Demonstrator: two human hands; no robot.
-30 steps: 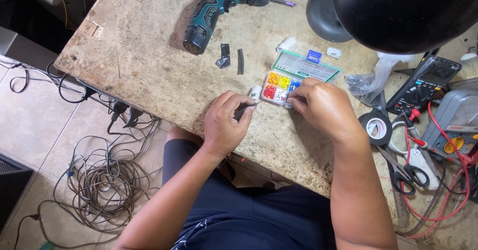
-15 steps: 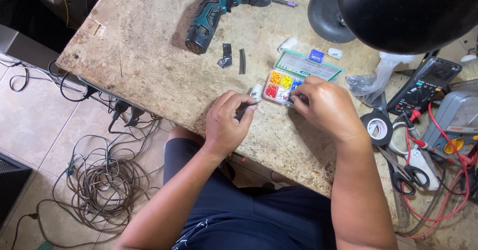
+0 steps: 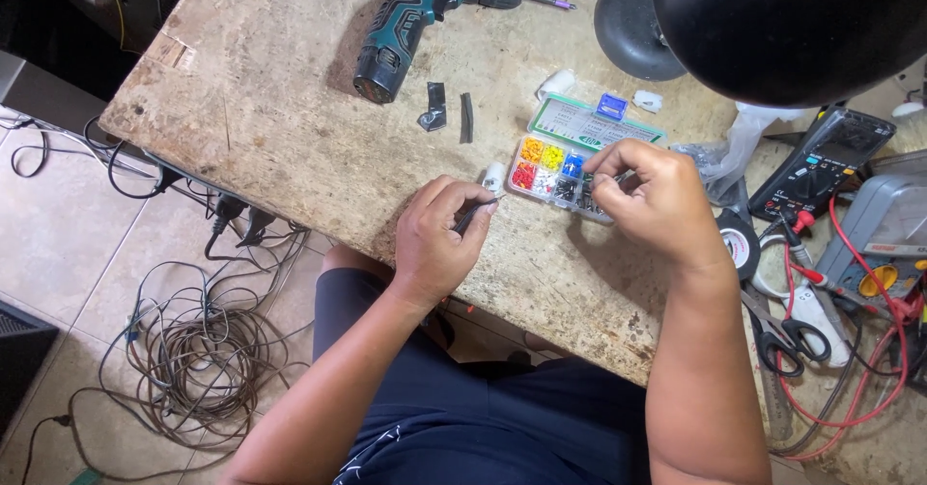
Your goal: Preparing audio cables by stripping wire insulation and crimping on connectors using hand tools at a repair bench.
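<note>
right hand (image 3: 649, 195) now dipped, pinching, into box (image 3: 565, 168) near table's (image 3: 290, 138) front edge; left hand (image 3: 439, 239) gripping wire (image 3: 475, 215), unmoved.

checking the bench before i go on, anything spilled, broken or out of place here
Nothing spilled or broken. The parts box sits open with its coloured pieces in their compartments; the right hand picks there, the left hand holds a thin dark wire. Only the floor cables are tangled.
</note>
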